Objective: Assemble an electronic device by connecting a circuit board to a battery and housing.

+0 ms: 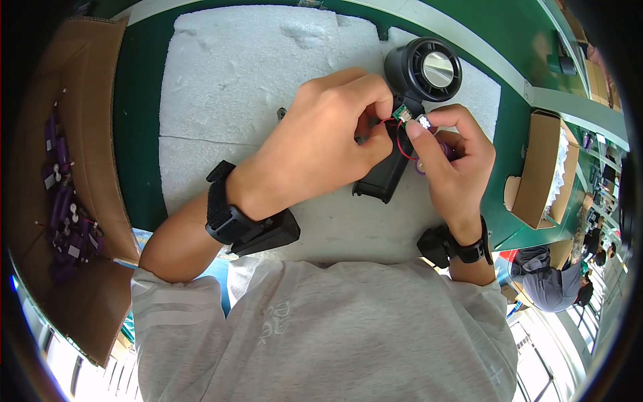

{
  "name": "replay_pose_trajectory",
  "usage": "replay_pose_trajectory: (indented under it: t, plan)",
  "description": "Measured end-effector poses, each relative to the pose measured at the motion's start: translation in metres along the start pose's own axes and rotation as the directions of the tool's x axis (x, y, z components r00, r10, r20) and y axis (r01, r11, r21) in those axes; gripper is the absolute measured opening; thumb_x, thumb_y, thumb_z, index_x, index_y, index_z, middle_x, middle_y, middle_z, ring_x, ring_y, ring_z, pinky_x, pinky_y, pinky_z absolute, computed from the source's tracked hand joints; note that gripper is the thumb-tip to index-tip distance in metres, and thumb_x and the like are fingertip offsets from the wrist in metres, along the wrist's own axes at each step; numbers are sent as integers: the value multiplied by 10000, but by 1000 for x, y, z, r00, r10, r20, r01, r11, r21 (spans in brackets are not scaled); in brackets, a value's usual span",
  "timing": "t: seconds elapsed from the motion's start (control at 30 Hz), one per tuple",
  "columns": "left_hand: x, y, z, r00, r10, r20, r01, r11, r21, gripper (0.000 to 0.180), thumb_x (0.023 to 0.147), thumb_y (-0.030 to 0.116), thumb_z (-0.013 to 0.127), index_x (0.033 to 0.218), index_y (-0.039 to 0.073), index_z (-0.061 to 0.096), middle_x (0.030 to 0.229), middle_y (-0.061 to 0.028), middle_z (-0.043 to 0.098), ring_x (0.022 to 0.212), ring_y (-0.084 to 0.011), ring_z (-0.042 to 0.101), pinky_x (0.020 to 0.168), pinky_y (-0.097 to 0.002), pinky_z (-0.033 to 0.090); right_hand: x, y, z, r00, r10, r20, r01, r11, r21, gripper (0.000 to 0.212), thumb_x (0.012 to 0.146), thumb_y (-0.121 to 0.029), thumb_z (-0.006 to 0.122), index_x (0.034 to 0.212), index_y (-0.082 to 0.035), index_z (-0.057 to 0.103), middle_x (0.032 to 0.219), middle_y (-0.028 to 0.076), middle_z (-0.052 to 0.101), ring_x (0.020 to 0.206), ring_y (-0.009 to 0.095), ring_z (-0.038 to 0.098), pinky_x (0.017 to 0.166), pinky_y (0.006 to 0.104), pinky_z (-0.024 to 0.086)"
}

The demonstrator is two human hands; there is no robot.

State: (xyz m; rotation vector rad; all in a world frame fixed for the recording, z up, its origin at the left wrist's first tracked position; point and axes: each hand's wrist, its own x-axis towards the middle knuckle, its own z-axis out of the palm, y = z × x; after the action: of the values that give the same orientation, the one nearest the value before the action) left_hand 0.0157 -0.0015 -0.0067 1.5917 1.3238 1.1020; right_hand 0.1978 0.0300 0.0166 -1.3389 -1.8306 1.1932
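Note:
A black handheld fan (423, 70) lies on the foam, its round head with a silver centre pointing away and its open handle (383, 171) toward me. My left hand (335, 127) is closed at a small green circuit board (401, 112) beside the handle's upper end. Between thumb and index finger, my right hand (459, 151) pinches a white connector plug (422, 122) close to the board. A thin red wire (400, 142) loops below them. Part of a purple battery (420, 166) shows under my right hand; my fingers hide the rest. Both wrists carry black strapped devices.
White foam sheets (228, 74) cover the green table (137, 134). At the left stands a cardboard box (100, 87) holding several purple batteries (74, 228) with wires. Another cardboard box (536, 167) with white contents is at the right. Farther right, a person (549, 278) is in view.

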Motion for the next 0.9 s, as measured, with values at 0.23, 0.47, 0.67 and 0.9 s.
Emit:
replay_pose_trajectory:
  t: [0.23,0.47,0.67,0.9]
  plan:
    - [5,7,-14,973,-174,149,185,981,-63,75,764,-33,697,820,-16,651,829,-36,597,688,-85,573,603,-224,459,2,-3,-4,990,130,52,-130,992,2,150,851,-97,699,879,-17,575,729,1,609,543,16,492,454,174,346]
    - [7,5,-16,939,-245,240,278,954,-116,64,794,-2,711,830,-28,665,833,-24,597,693,-66,555,594,-216,429,4,0,-6,997,58,50,-61,997,50,151,827,-88,720,843,4,602,669,27,611,514,33,525,436,181,367]
    - [8,10,-15,904,-356,236,381,922,-69,231,778,12,711,986,17,610,846,-7,603,668,-54,532,570,-209,415,7,3,-9,995,-76,66,77,997,-22,141,784,-63,740,877,-11,647,736,45,611,575,65,557,478,200,407]
    - [5,8,-2,972,-206,115,211,977,-32,359,720,-32,653,1047,84,560,886,-11,659,625,-64,532,555,-218,421,9,5,-9,953,-287,99,301,935,-187,185,724,-23,743,900,-50,692,775,69,599,631,138,588,529,239,447]
